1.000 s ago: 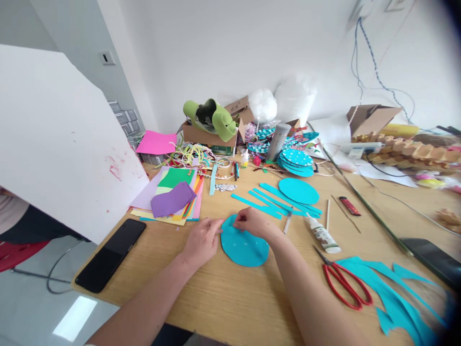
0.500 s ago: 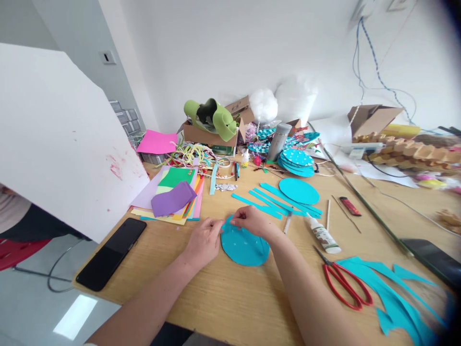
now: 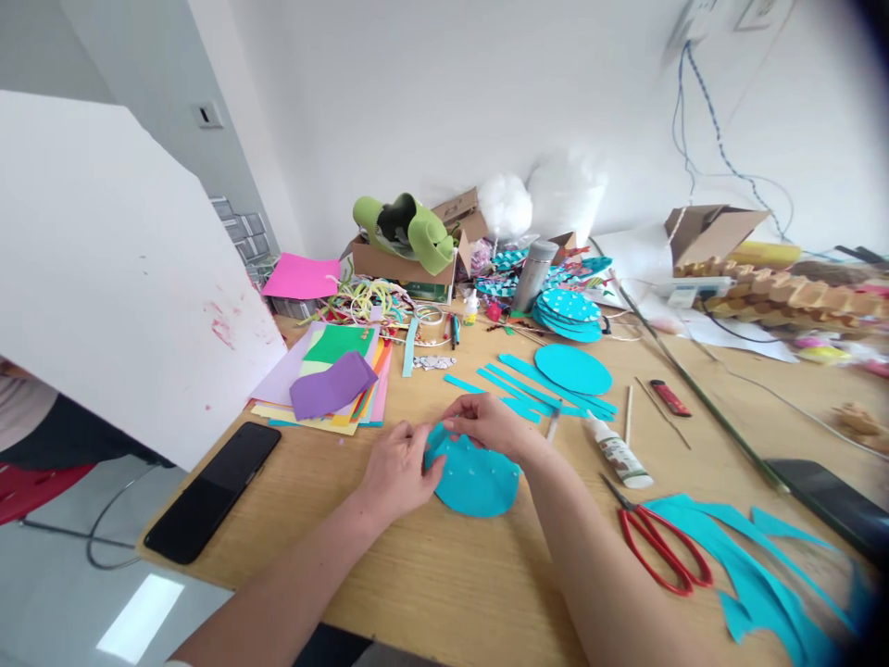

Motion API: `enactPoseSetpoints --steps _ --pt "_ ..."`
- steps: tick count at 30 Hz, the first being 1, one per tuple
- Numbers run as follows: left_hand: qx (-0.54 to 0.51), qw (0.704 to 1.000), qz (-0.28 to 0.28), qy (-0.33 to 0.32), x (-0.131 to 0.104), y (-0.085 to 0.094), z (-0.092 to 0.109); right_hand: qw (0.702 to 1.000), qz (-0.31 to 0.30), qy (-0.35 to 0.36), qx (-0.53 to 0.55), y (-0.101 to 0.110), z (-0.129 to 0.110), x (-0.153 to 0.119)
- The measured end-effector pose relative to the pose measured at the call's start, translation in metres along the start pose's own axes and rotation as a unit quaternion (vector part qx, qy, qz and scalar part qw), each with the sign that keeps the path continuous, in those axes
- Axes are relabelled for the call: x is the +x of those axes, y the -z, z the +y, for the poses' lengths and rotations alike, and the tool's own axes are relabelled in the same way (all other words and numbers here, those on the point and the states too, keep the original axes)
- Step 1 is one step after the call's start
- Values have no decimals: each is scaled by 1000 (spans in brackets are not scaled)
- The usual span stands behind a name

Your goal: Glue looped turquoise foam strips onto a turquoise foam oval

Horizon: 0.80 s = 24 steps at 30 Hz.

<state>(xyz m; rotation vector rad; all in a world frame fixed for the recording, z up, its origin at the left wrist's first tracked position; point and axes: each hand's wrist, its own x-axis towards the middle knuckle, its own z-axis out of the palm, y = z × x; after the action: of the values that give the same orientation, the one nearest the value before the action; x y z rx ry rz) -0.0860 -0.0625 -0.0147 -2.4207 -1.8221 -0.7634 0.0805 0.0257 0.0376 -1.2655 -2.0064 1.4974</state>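
Note:
A blue paper disc [image 3: 479, 484] with small white marks lies on the wooden table between my hands. My left hand [image 3: 399, 471] grips its left edge, thumb over the paper. At the disc's top edge, my right hand [image 3: 482, 421] is closed in a pinch; what lies between its fingertips is too small to make out. Beyond my hands are blue strips [image 3: 518, 391] and a plain blue oval [image 3: 573, 370]. A white glue bottle [image 3: 620, 452] and red-handled scissors [image 3: 659, 542] lie to the right of my right hand.
A black phone [image 3: 214, 491] lies at the left table edge, near stacked coloured paper [image 3: 333, 384]. A grey flask [image 3: 534, 276] stands at the back beside patterned discs [image 3: 568, 315]. Blue offcuts [image 3: 757, 565] lie at right. Part of a person shows behind the white board [image 3: 125, 278].
My left thumb has moved over the disc's left part, and the left edge of the disc looks more raised. My right hand stays at the top edge. The view has shifted slightly.

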Motion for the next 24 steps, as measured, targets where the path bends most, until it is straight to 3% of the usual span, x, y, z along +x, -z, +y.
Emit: enactPoseSetpoints --steps 6,10,16,24 --pt "54 998 34 13 8 -6 4 998 -50 45 -9 -1 -5 -6" --pt "81 996 34 21 9 -5 6 995 -65 70 -17 10 -4 -12" --pt "84 995 55 -12 8 -11 2 999 -33 35 -3 35 9 -25" --pt "60 995 79 -4 9 -14 -1 1000 1 -6 16 53 30 -42"
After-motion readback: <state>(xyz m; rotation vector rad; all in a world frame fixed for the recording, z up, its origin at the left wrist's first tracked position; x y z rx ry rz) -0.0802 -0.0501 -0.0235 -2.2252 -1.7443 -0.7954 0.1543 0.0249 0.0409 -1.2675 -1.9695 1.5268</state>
